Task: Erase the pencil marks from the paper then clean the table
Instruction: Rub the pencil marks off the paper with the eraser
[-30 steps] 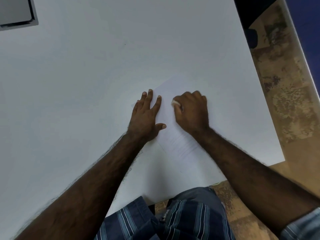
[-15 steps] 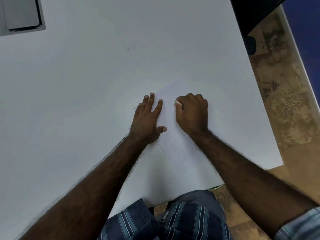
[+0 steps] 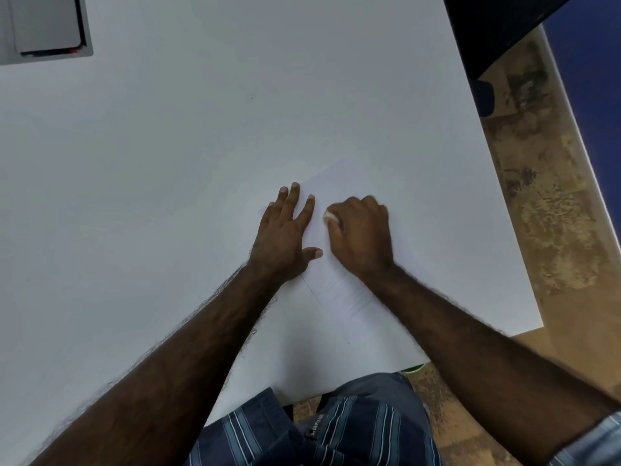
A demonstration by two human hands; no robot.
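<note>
Head view: white table (image 3: 168,196), sheet of paper (image 3: 339,290) lying flat near front right corner, set at angle to table edge. Faint pencil lines (image 3: 349,297) visible on sheet's near part. Left hand (image 3: 285,237) flat on paper's left edge, fingers straight and spread, pressing sheet down, grasping nothing. Right hand (image 3: 361,233) on paper just beside left, fingers curled round small white eraser (image 3: 328,216), eraser tip against sheet. Grey panel (image 3: 43,25) at far left corner of table

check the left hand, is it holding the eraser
No, the left hand lies flat with straight fingers on the paper, while the eraser sits in the curled fingers of the right hand.
</note>
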